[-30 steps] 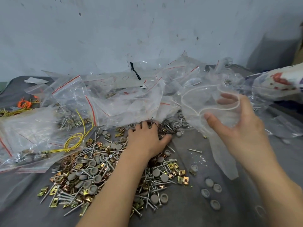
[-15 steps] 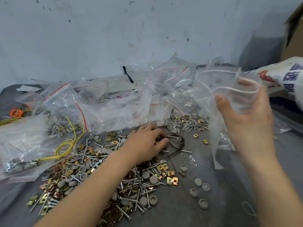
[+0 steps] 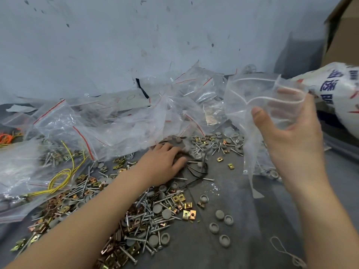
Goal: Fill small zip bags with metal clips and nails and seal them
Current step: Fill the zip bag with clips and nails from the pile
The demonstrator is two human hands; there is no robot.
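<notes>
My right hand (image 3: 291,133) holds a clear zip bag (image 3: 258,98) up at the right, fingers inside its spread mouth and thumb outside; the bag hangs down empty. My left hand (image 3: 163,162) lies palm down on the grey mat at the far edge of a heap of nails, brass clips and grey caps (image 3: 147,214), its fingers curled over small parts beside a black wire loop (image 3: 198,169). What lies under the palm is hidden. More nails, clips and caps (image 3: 217,144) are scattered just beyond it.
A pile of clear zip bags with red seal lines (image 3: 120,125) runs along the wall. Filled bags with a yellow wire (image 3: 58,177) lie at left. A white printed sack (image 3: 342,94) and a cardboard box (image 3: 343,30) stand at right. Loose grey caps (image 3: 221,220) dot the mat.
My right hand has lifted the open bag higher and to the right. My left hand has slid a little farther back toward the bag pile, over the small parts.
</notes>
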